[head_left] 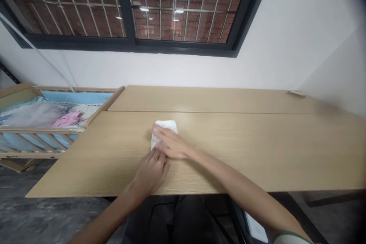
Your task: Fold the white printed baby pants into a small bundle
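A small white folded cloth (167, 124) lies on the light wooden table (243, 148), left of its middle. My right hand (171, 143) rests across the cloth, fingers stretched out flat and pointing left, slightly smeared by motion. Close below it, my left hand (151, 169) has its fingers bent together at the cloth's near edge, by the right hand's fingertips. The cloth's near edge seems caught under those fingers, though the hands hide most of it.
Left of the table stands a wooden crib (60, 131) with blue padding, holding a pink cloth (68, 119) and whitish bedding. A small flat object (296, 93) lies at the table's far right. Behind rises a white wall (183, 68) with a barred window (183, 45).
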### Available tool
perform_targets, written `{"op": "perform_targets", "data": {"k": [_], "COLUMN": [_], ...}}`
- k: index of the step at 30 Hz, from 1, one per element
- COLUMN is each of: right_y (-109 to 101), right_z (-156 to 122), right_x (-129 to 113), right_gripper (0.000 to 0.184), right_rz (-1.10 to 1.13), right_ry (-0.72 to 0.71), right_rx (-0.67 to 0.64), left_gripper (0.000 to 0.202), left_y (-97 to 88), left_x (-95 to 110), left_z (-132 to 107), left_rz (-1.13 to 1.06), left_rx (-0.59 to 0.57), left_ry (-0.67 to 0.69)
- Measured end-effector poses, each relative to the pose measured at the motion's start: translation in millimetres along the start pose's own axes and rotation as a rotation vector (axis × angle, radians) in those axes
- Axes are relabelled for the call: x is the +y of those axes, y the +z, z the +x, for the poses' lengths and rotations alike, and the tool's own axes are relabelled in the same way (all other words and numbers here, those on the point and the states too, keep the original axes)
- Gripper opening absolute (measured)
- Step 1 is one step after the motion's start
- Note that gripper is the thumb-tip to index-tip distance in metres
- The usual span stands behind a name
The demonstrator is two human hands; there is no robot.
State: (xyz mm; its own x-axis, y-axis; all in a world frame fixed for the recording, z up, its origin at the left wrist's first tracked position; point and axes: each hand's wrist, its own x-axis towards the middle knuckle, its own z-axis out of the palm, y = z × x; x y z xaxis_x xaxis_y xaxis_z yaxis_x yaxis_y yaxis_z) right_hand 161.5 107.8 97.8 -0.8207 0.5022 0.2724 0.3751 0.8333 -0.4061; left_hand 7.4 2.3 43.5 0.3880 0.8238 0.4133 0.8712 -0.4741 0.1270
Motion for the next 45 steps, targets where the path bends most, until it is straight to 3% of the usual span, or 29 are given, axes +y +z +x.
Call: {"op": "perform_targets", "data": {"k": [4,9,14,22,29,41,45], "right_y": [16,30,35,28,23,11,-1], "right_z": [-7,-4,13,39,52,65,64], "right_x": [-34,-15,31,89,111,146,139], "right_gripper": [0.057,0.058,0.059,0.065,0.065,0.062,0.06], "right_rz": [0.076,0.128,0.051,-0.082,-0.154,-0.202,-0.298], "right_ry": [-0.162,-0.091,0.012,0.032,0.074,0.16,0.217], "right_rx": [-0.261,-0.364,-0.316,-0.264,-0.161,-0.106,0.078], "left_gripper": [0.032,0.033,0.042,0.048,0.047,0.042,0.037], "left_y": [15.6,17.1,18.6,21.8,20.2,26.2,17.8], "left_x": [3,-2,-3,-8,-8,-9,-21], "left_z": [-24,-26,-26,-27,-26,-25,-17], "left_rz": [-0.018,-0.074,-0.044,-0.002,-0.011,0.025,-0.011], "left_rx": [-0.091,-0.02,0.044,0.043,0.034,0.06,0.024], "left_ry": [0.042,0.001,-0.004,0.019,0.012,0.016,0.064]}}
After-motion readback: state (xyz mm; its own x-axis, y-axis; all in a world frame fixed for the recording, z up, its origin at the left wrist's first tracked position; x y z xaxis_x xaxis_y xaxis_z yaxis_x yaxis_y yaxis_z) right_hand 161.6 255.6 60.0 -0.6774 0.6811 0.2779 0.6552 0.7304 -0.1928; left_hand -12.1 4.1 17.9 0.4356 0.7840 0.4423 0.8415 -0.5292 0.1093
